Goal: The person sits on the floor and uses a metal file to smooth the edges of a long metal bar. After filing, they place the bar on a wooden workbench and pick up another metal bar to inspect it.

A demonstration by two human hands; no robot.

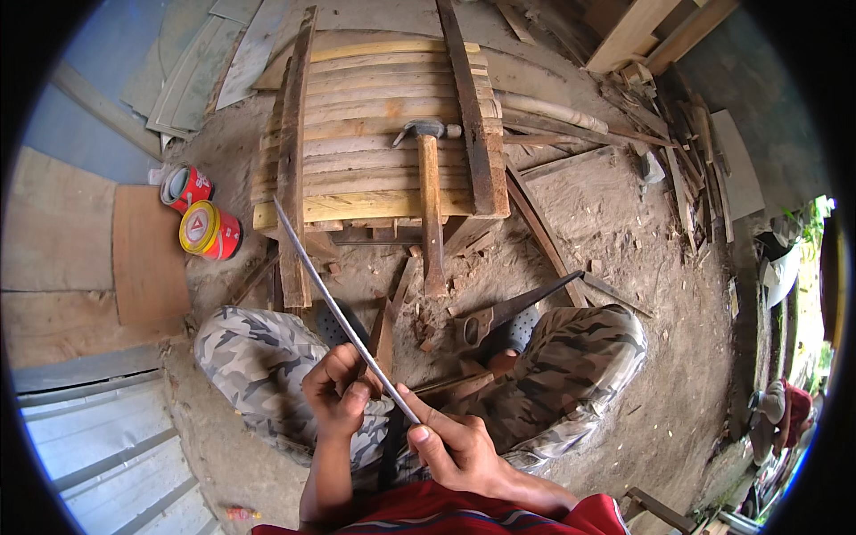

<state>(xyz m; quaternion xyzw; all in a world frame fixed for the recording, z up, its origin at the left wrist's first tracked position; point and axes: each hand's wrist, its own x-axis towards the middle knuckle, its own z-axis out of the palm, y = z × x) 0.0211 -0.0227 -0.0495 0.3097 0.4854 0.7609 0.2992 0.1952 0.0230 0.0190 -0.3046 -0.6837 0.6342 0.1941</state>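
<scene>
the strip (326, 297) is long, thin and gray, and looks like metal. it looks a bit curved. it is up off the ground on a slant, with its far tip, thin and pointy, to the left. its near end is in the right hand (459, 450), by the thumb. the left hand (337, 392) is right beside it.

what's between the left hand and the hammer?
Head view: going from the left hand to the hammer, you cross the long thin grey strip, then a brown wood piece and dirt floor with wood scraps.
</scene>
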